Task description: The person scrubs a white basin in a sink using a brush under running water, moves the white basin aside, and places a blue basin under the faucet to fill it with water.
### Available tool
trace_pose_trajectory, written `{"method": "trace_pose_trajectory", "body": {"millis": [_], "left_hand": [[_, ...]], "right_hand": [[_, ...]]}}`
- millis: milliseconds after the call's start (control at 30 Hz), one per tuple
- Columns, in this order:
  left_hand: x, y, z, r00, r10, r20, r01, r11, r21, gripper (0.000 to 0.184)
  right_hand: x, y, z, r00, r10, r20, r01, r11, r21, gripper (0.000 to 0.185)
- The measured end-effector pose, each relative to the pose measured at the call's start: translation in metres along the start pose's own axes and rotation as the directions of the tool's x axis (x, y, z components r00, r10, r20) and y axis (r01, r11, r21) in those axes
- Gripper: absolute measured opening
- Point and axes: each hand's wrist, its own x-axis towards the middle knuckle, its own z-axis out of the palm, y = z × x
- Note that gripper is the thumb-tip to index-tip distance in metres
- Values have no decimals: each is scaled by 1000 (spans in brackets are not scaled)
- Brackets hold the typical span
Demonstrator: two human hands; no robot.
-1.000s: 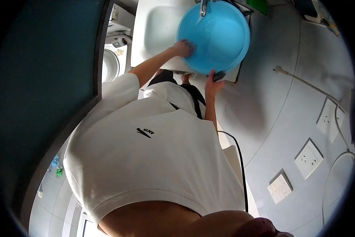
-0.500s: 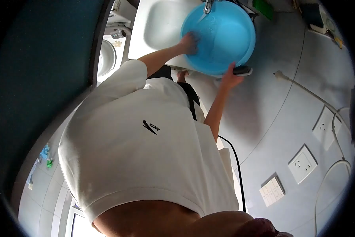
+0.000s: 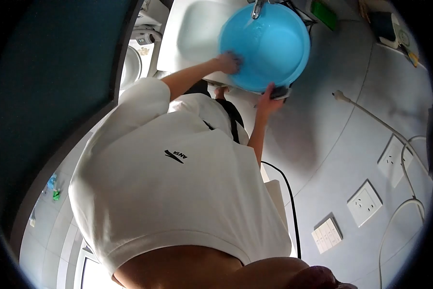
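A round light-blue basin (image 3: 279, 60) sits at the right of the white sink, under the metal faucet (image 3: 258, 8). Water with ripples shows inside it. My left hand (image 3: 230, 62) is at the basin's left rim, its fingertips over the inside; they are blurred, and I cannot tell whether they grip anything. Beside the near rim, my right hand (image 3: 268, 102) is closed around a dark oblong object with a pale edge (image 3: 280, 93). Its exact kind does not show.
The white sink (image 3: 202, 29) extends left of the basin. A green item (image 3: 323, 14) lies behind on the right. On the grey tiled wall are a socket (image 3: 365, 202), a switch panel (image 3: 327, 235) and a hanging white plug (image 3: 340, 96) with its cord. A dark panel (image 3: 52, 62) stands at left.
My right hand has moved slightly left and down with the dark object, which now tilts differently. My left hand stays near the left rim. The thin stream under the faucet no longer shows clearly.
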Motion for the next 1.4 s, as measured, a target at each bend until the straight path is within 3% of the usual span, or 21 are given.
{"method": "trace_pose_trajectory", "body": {"millis": [33,100,133,300,433,533,600,633,700,733,800,833,900,933,1000,1033,1100,1167,1200,1333,1400], "left_hand": [[0,-7,-5,997,6,72,-24,968,250,48],[22,-45,21,979,-136,-153,147,987,67,53],[26,-56,17,980,-130,-153,141,988,64,53],[46,-76,5,947,-136,-292,253,874,415,52],[36,-60,19,957,-113,-267,221,881,418,48],[13,-6,5,983,-142,-113,150,986,67,41],[4,8,-12,984,-55,172,35,993,115,40],[6,10,6,983,-56,176,36,993,114,40],[-2,14,28,971,217,-104,-222,974,-46,39],[-6,10,26,971,217,-100,-222,974,-39,39],[-13,13,23,992,87,-95,-114,939,-323,41],[-11,12,20,991,90,-95,-116,938,-326,41],[-5,10,14,991,-135,-21,135,991,-22,44],[-1,2,13,991,-135,-24,135,991,-27,44],[12,-28,12,983,-128,-130,148,977,152,48],[24,-43,16,982,-130,-134,150,978,148,48],[43,-67,31,931,-99,-352,180,962,205,49],[48,-70,13,930,-96,-355,214,926,311,50],[51,-70,3,927,-87,-364,247,873,420,51],[62,-66,20,957,-133,-257,237,870,433,53],[65,-74,53,956,-139,-260,200,953,227,52]], "right_hand": [[13,-1,-1,1000,1,0,-1,1000,-4,38],[45,-6,-2,994,100,-41,-91,977,195,40],[60,-11,-1,994,101,-44,-91,978,189,40],[95,-25,6,991,84,105,-104,974,201,36],[81,-18,5,991,82,105,-95,988,123,36],[70,-15,13,998,49,36,-55,985,166,35],[66,-8,20,996,-25,-90,43,979,201,34],[65,-12,18,996,-21,-88,38,979,202,34],[61,-18,17,995,-69,-73,83,976,201,34],[60,-19,20,995,-67,-78,82,975,208,34],[55,-18,19,995,-23,-98,39,986,160,33],[48,-16,18,995,-23,-99,38,987,156,33],[24,-11,15,993,39,-112,-26,994,110,33],[9,-5,10,993,35,-109,-23,994,106,33],[-18,12,1,974,198,110,-198,980,-9,32],[-20,24,-1,975,193,112,-193,981,-11,32],[-20,44,-8,989,47,143,-46,999,-13,32],[10,28,-12,977,198,83,-209,966,150,30],[26,7,-8,986,166,20,-167,970,175,30],[68,-28,4,996,74,-44,-69,991,114,31],[65,-24,5,999,48,-21,-46,994,101,32]]}}
